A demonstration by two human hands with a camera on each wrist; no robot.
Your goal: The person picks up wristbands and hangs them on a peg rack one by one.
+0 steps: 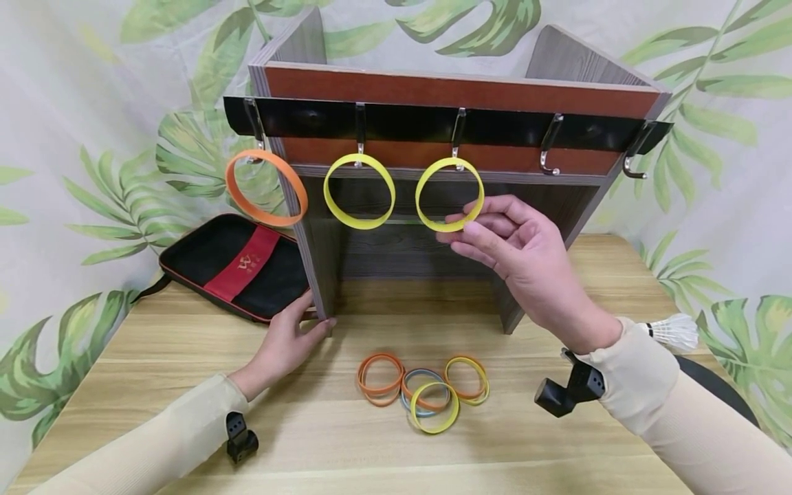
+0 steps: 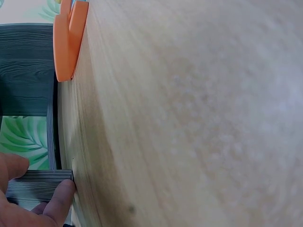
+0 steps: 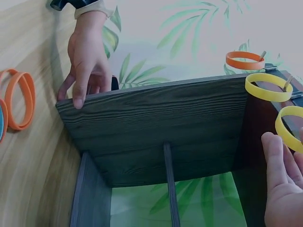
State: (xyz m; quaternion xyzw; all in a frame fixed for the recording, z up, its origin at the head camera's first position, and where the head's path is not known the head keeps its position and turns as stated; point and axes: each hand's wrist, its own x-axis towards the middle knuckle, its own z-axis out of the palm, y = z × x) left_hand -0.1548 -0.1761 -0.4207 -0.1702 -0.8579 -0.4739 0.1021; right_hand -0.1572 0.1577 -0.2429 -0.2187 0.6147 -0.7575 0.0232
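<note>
My right hand (image 1: 526, 261) pinches the lower right part of a yellow wristband (image 1: 427, 218), whose top is at the third hook (image 1: 458, 130) from the left. In the right wrist view, fingertips of this hand (image 3: 282, 189) touch that band's lower side. Another yellow wristband (image 1: 360, 225) hangs from the second hook, and an orange wristband (image 1: 266, 218) from the leftmost one. Low on the left, my left hand (image 1: 286, 347) holds the front bottom edge of the grey wooden rack's side panel (image 1: 322, 265); the left wrist view shows thumb and finger around this panel (image 2: 40, 182).
Several loose orange, yellow and blue wristbands (image 1: 434, 427) lie on the wooden table (image 1: 297, 440). A black and red case (image 1: 241, 265) lies left of the rack. A shuttlecock (image 1: 674, 332) is at the right, beside my sleeve. Two bare hooks (image 1: 551, 144) are on the rack's right.
</note>
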